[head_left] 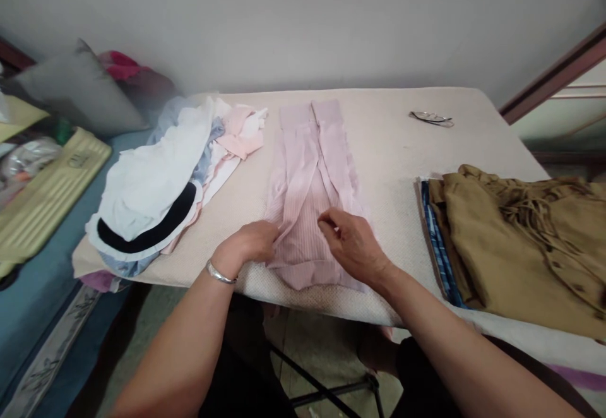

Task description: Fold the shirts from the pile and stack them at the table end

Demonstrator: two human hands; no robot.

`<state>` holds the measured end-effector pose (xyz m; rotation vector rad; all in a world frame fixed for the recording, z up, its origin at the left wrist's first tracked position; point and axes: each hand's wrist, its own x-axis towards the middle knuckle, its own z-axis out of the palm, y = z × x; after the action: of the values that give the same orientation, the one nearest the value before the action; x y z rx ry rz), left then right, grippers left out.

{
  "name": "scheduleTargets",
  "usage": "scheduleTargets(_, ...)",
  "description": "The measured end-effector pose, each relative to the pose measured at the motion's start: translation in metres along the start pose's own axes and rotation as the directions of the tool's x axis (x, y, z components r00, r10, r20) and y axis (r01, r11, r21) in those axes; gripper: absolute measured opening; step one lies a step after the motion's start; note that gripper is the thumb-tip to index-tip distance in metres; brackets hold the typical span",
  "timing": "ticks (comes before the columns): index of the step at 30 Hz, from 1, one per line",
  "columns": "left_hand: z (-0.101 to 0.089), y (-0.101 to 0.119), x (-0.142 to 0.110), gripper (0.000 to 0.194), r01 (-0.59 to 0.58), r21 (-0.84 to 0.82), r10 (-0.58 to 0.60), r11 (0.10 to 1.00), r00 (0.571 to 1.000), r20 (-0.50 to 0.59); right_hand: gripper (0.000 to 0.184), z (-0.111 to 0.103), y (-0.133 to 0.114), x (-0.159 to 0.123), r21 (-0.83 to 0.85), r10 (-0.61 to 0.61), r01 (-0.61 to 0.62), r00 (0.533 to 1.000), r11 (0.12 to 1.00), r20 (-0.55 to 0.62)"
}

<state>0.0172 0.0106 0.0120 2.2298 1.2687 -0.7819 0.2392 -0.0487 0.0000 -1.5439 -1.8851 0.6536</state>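
Note:
A pale pink garment with fine ribs or pleats lies in a long folded strip in front of me. Its wide band is at the far end, and loose layers cross over in the middle. At its near left edge, my left hand has its fingers closed on the cloth; a silver bangle is on that wrist. My right hand is over the near right part of the garment, thumb and fingers curled together. Whether cloth is caught between those fingertips cannot be made out.
The cream-covered table carries a loose pile of white, blue and pink clothes on the left. Folded olive-brown clothes are stacked on the right. Eyeglasses lie at the back right. A grey cushion and yellow plastic rack are farther left.

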Motion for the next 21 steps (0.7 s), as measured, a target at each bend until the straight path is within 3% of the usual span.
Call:
scheduleTargets(3,-0.003,-0.005,-0.006,0.014,0.022,-0.074,-0.019,0.997,0.999,0.043,0.012,0.018,-0.011,-0.008,-0.038,-0.071,0.079,0.982,0.996,0.177)
scheduleTargets(7,-0.01,-0.006,-0.016,0.015,0.044,-0.167,-0.035,0.985,0.998,0.057,0.015,0.048,-0.023,-0.022,-0.015,-0.301,0.332,0.874,0.943,0.381)
scheduleTargets(11,-0.014,-0.001,-0.018,0.012,0.066,-0.147,-0.058,0.987,0.996,0.061,0.036,0.074,-0.03,-0.036,-0.035,-0.43,0.488,0.797,0.872,0.424)
scheduleTargets(15,-0.011,0.001,-0.01,0.009,0.062,-0.098,-0.05,0.993,0.992,0.119,0.038,0.086,-0.03,-0.043,-0.116,-0.469,0.576,0.752,0.809,0.464)
scheduleTargets(21,0.002,-0.01,0.002,0.004,0.067,-0.122,-0.057,0.99,0.995,0.077,0.043,0.085,-0.028,-0.045,-0.157,-0.493,0.618,0.734,0.771,0.468)
